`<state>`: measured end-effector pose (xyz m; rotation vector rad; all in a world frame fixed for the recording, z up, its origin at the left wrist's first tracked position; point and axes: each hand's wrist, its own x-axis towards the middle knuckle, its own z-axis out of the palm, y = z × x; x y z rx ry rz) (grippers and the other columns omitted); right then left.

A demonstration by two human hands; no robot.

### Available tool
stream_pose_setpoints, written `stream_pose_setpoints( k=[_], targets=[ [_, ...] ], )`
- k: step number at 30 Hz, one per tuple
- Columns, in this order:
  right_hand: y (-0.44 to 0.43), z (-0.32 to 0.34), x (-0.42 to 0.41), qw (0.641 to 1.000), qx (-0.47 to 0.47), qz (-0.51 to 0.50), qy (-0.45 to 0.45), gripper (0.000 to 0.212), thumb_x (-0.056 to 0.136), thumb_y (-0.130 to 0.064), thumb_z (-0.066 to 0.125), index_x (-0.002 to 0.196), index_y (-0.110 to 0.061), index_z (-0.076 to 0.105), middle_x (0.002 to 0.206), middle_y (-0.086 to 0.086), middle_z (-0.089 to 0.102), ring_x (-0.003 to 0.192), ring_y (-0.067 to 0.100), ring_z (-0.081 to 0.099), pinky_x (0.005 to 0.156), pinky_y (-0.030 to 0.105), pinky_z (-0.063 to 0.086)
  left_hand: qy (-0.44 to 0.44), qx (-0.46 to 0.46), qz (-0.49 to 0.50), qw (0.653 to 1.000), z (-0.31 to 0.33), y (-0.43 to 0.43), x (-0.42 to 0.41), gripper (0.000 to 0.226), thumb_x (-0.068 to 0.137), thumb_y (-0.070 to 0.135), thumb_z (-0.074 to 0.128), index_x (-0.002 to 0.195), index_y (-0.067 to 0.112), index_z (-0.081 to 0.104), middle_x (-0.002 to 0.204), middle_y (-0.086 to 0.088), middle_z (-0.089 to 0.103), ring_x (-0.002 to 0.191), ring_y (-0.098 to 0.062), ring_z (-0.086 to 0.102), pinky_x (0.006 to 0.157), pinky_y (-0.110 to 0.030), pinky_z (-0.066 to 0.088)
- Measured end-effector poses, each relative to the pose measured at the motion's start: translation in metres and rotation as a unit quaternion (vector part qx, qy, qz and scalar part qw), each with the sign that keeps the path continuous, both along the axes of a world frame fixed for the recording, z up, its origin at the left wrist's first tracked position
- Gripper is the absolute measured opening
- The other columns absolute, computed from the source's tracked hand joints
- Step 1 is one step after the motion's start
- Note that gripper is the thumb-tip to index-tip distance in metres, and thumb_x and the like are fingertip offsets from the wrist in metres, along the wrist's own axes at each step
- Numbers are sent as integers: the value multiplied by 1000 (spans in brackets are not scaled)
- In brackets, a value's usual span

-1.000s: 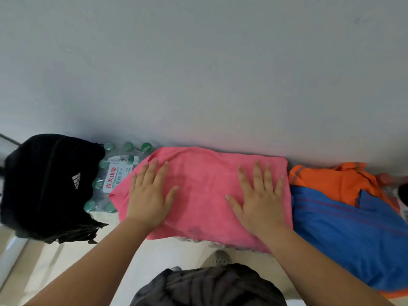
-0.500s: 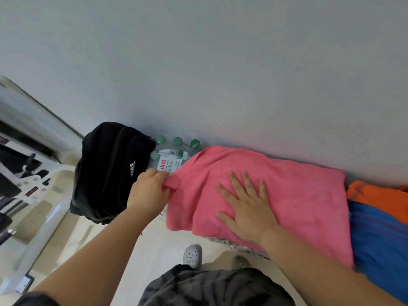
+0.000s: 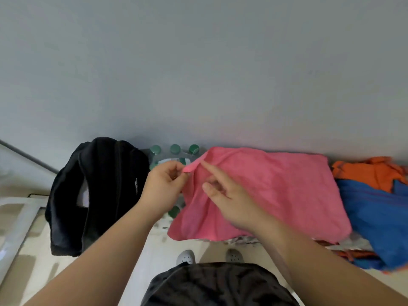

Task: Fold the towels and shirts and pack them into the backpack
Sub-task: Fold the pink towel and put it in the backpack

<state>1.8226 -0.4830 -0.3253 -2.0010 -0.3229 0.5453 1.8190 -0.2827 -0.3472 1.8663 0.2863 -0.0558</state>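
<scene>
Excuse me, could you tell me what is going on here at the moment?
A person is working on a pink towel that lies spread over a pack of green-capped water bottles against the wall. The left hand pinches the towel's left corner, while the right hand is over the towel beside it, index finger pointing at that corner. A black backpack sits to the left. An orange garment and a blue garment lie unfolded on the right.
</scene>
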Motion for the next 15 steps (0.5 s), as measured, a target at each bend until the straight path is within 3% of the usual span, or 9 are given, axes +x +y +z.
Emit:
stream_pose_setpoints(
  k=[2,5,8,10,13,15],
  targets=[
    [17,4,-3,999,18,-27,-12,48,102,-30,55,142,-53,40,126,-27,53,112,-15,50,94,3,36,-10,22,-46,999,-1,-3,2,12,87,28,68,81,18,70,72,-7,71,62,-30,63,66,-47,56],
    [30,2,-2,998,-23,-37,-48,42,102,-29,56,144,-31,53,131,-8,58,120,0,52,106,16,38,-38,41,-85,995,-4,-10,3,6,82,20,66,78,23,69,70,0,69,61,-11,58,62,-33,50],
    [34,0,1,995,-36,-82,-47,40,102,-26,57,140,-15,57,136,1,61,125,9,55,111,26,40,-24,53,-88,994,-14,-9,0,7,81,23,69,75,22,65,65,1,66,58,-16,58,60,-36,50],
    [35,4,4,993,-20,-111,-47,40,100,-23,60,139,-15,58,137,0,61,123,8,57,109,24,41,-1,60,-97,993,-20,-8,-4,11,78,28,68,75,21,61,64,0,64,61,-24,61,61,-39,50],
    [36,11,11,990,8,-141,-27,38,99,-20,62,137,-16,60,133,-5,63,117,2,59,107,21,42,11,104,-116,988,-28,-10,-11,29,86,22,72,64,26,53,59,8,56,60,-14,52,61,-33,40],
    [35,13,15,987,24,-160,-17,32,99,-19,62,132,-18,65,122,-9,68,107,-2,62,103,23,46,28,90,-118,988,-33,-7,-14,29,89,22,70,66,27,53,61,10,55,60,-10,49,62,-31,38]
  ],
)
